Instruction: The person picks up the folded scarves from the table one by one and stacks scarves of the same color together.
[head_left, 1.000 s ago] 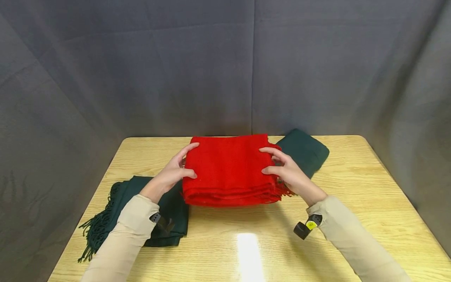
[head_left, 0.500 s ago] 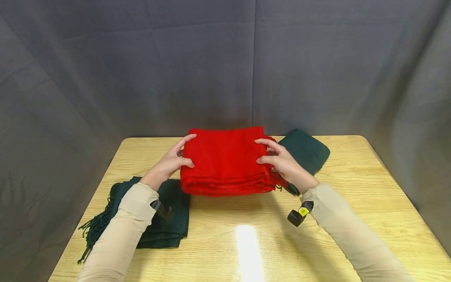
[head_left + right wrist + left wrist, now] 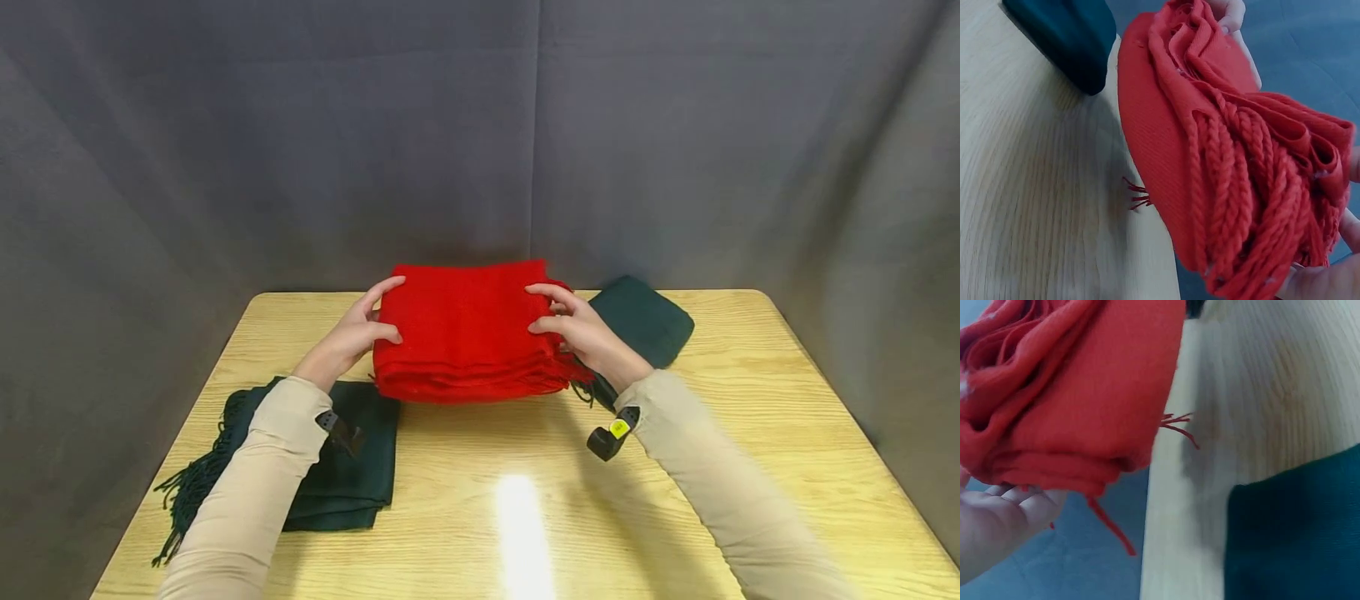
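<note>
A red folded scarf [image 3: 461, 325] is held in the air above the far part of the table, its layered edge facing the person. My left hand [image 3: 348, 337] grips its left end, thumb on the near face and index finger higher up. At the other end my right hand [image 3: 585, 333] grips it beside the twisted fringe [image 3: 1235, 187], which hangs in thick strands in the right wrist view. The undersides of both hands are partly hidden by the scarf in the head view.
A folded dark green scarf [image 3: 356, 467] with fringe lies at the left of the wooden table [image 3: 750, 433]. Another dark green folded cloth [image 3: 645, 321] lies at the back right, partly behind my right hand. A grey curtain [image 3: 420, 150] hangs behind the table.
Both hands, with the red scarf between them, have shifted up and slightly left in the head view. The grip looks the same, and the green cloths stay on the table.
</note>
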Demonstrator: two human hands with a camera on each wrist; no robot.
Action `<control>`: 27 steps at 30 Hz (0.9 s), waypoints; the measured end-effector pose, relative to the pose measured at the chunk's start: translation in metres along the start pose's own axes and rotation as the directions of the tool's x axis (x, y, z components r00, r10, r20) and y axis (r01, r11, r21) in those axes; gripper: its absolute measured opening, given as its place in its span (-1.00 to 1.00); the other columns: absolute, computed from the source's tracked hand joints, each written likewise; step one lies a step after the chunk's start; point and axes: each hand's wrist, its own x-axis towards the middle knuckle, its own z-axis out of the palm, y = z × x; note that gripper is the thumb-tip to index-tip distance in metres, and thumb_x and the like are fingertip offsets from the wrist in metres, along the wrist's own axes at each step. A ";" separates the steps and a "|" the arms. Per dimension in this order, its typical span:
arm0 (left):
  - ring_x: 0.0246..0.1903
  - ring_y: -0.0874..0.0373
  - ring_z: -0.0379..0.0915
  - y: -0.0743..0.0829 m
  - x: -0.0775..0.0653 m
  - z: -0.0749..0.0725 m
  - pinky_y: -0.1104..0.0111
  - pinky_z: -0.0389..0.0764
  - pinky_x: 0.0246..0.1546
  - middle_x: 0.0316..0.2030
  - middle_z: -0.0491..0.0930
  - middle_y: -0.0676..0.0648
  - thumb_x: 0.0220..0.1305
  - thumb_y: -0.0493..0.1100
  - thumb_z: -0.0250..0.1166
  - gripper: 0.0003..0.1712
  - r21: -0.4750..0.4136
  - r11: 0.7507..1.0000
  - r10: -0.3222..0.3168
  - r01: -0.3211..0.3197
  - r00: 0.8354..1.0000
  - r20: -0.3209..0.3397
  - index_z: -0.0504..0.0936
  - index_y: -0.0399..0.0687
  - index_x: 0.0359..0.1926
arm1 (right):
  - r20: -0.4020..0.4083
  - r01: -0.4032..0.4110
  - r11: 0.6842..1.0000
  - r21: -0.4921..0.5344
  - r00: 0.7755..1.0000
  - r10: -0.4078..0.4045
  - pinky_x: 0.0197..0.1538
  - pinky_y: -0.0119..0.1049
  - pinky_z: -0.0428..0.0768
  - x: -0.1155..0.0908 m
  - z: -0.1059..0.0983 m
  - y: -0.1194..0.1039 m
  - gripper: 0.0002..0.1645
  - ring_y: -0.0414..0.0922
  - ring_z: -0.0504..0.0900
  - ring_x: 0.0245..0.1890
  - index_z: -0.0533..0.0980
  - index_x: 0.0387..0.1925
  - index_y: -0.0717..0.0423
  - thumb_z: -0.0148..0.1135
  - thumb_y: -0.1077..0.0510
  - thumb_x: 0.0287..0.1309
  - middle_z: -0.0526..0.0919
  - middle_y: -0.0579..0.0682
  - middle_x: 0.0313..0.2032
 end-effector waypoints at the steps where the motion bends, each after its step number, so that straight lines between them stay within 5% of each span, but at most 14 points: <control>1: -0.10 -0.02 0.30 -0.001 0.001 -0.001 0.33 0.56 -0.30 0.08 0.23 -0.21 -0.09 -0.54 0.13 -0.03 -0.018 1.000 -0.001 0.001 1.000 -0.009 0.09 0.13 0.35 | -0.001 -0.008 1.000 0.003 1.000 0.008 -0.56 -0.34 0.22 0.002 0.001 0.000 -0.31 -0.14 0.25 -0.51 0.25 0.25 -0.01 0.14 0.31 0.03 0.20 0.00 -0.14; 6: -0.08 0.01 0.30 -0.006 0.009 -0.001 0.35 0.56 -0.27 0.10 0.24 -0.16 -0.07 -0.54 0.12 -0.06 -0.107 0.994 -0.009 0.001 0.997 -0.072 0.13 0.17 0.34 | -0.016 -0.032 0.999 0.016 0.999 0.033 -0.54 -0.32 0.23 0.012 0.002 0.000 -0.33 -0.09 0.25 -0.31 0.26 0.24 -0.03 0.12 0.30 0.05 0.18 0.00 -0.06; 13: -0.01 -0.01 0.24 -0.010 0.016 0.002 0.36 0.56 -0.25 0.14 0.23 -0.17 -0.03 -0.52 0.13 -0.10 -0.222 0.975 -0.058 0.020 0.985 -0.165 0.19 0.21 0.32 | -0.027 -0.038 0.998 0.053 0.999 0.039 -0.56 -0.34 0.18 0.023 0.000 0.004 -0.34 -0.13 0.19 -0.55 0.27 0.23 -0.05 0.11 0.32 0.05 0.18 -0.04 -0.16; 27: -0.06 0.05 0.21 -0.024 0.033 -0.005 0.39 0.50 -0.33 0.05 0.22 -0.05 -0.05 -0.54 0.06 -0.15 -0.264 0.964 -0.056 -0.011 0.968 -0.244 0.26 0.15 0.29 | -0.094 -0.045 0.992 0.114 0.994 0.055 -0.65 -0.37 0.08 0.048 0.009 0.015 -0.33 -0.17 0.04 -0.70 0.33 0.20 -0.07 0.11 0.36 0.00 0.12 -0.08 -0.41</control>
